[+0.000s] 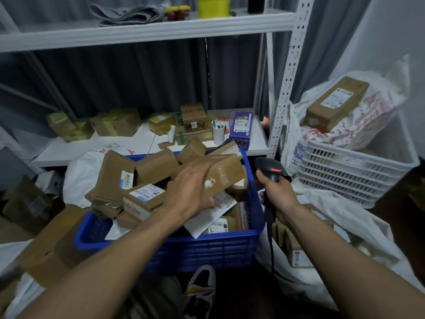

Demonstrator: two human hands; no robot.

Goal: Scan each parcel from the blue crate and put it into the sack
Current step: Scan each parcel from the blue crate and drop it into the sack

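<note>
White steel shelving (147, 31) is filling the space beyond both hands, its lower shelf edge running just behind the far rim of the crate. A white sack (345, 217) is slumping on the floor to the right of the right hand, its mouth lying open and slack, with a few boxes (296, 252) showing inside, below that wrist. The blue crate (207, 249) is sitting under the left hand, its right wall passing just left of the right hand. A heap of brown parcels (115, 178) is rising well above the rim, with several tilting out over the far and left edges. A white plastic basket (349, 173) is standing beyond the right hand, its near corner close to the sack's upper fold.

The left hand (190, 192) is reaching over the middle of the crate, gripping one end of a long cardboard parcel (227, 173). That parcel is angling up and to the right, clear above the heap, though blur is hiding exactly how the fingers lie. The right hand (278, 196) is hovering over the narrow gap between the crate's wall and the sack, wrapped around the handle of a black scanner (271, 169). A red light is glowing on the scanner's head, and its cable is hanging down along the crate's corner.
</note>
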